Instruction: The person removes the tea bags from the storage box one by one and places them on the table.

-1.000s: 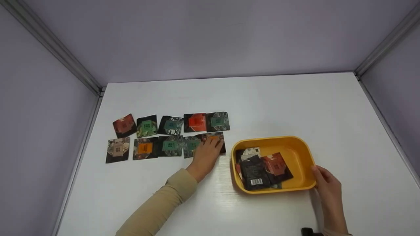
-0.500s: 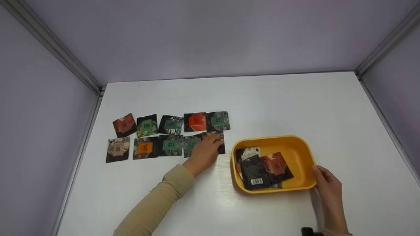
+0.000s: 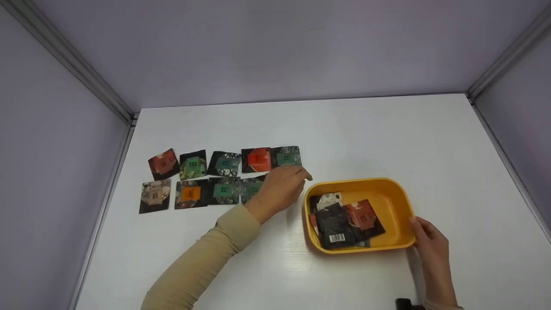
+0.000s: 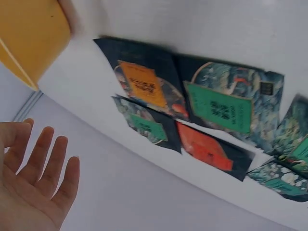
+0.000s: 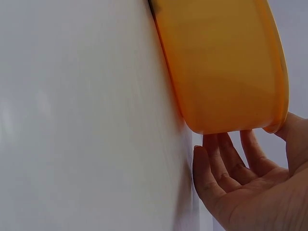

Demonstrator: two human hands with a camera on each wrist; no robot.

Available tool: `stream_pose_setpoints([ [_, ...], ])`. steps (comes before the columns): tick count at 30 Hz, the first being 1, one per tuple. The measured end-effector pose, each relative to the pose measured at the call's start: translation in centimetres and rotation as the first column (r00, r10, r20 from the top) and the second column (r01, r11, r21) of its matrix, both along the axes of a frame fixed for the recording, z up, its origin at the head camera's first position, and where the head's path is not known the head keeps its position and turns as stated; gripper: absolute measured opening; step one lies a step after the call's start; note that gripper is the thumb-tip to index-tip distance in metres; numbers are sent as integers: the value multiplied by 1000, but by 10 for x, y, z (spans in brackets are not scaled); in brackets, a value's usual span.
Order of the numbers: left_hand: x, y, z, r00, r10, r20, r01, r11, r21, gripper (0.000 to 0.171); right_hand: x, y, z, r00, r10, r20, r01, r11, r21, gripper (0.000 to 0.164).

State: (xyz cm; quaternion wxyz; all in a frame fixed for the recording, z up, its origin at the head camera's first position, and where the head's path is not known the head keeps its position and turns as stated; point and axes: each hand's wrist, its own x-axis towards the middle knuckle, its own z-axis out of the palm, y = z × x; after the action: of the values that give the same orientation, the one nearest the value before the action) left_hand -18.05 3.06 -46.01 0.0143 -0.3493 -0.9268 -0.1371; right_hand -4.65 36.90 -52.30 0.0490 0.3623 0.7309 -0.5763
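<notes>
My left hand [image 3: 280,187] is raised over the right end of two rows of square printed packets, its fingertips close to the yellow bin [image 3: 394,211]. In the left wrist view this hand [image 4: 41,183] holds nothing and its fingers are loosely bent and spread. A packet with an orange label [image 4: 144,86] lies flat at the end of the near row; in the head view the hand hides it. My right hand [image 3: 430,241] grips the right end of the bin, thumb at the rim and fingers [image 5: 233,156] against the outer wall.
Inside the bin lie several loose packets, among them a red one [image 3: 361,217] and a black one [image 3: 335,226] with its barcode up. The far row includes a bright red packet [image 3: 257,160]. Pale walls [image 3: 275,51] stand behind and beside the white table [image 3: 366,137].
My left hand has lifted off the orange-labelled packet and moved slightly up and right towards the bin. My right hand and the bin have stayed in place.
</notes>
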Motion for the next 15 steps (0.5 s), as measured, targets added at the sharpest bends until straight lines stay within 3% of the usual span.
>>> stream_pose_setpoints([
  [4, 3, 23, 14, 998, -62, -22, 60, 995, -74, 21, -1, 1, 0, 1000, 10, 7, -10, 1000, 1, 83],
  [8, 9, 52, 26, 985, -157, -73, 144, 976, -165, 22, -1, 0, 0, 1000, 12, -13, -11, 1000, 15, 78],
  [10, 13, 67, 30, 966, -234, -108, 208, 955, -213, 22, 0, -1, 0, 1000, 10, -27, -9, 1000, 18, 76],
  [12, 16, 84, 30, 929, -348, -127, 309, 918, -250, 20, 0, -2, 0, 1000, 10, -27, -9, 1000, 28, 75],
  [15, 20, 110, 28, 873, -481, -77, 442, 850, -287, 20, 0, -2, 0, 1000, 7, -18, -7, 1000, 29, 77],
])
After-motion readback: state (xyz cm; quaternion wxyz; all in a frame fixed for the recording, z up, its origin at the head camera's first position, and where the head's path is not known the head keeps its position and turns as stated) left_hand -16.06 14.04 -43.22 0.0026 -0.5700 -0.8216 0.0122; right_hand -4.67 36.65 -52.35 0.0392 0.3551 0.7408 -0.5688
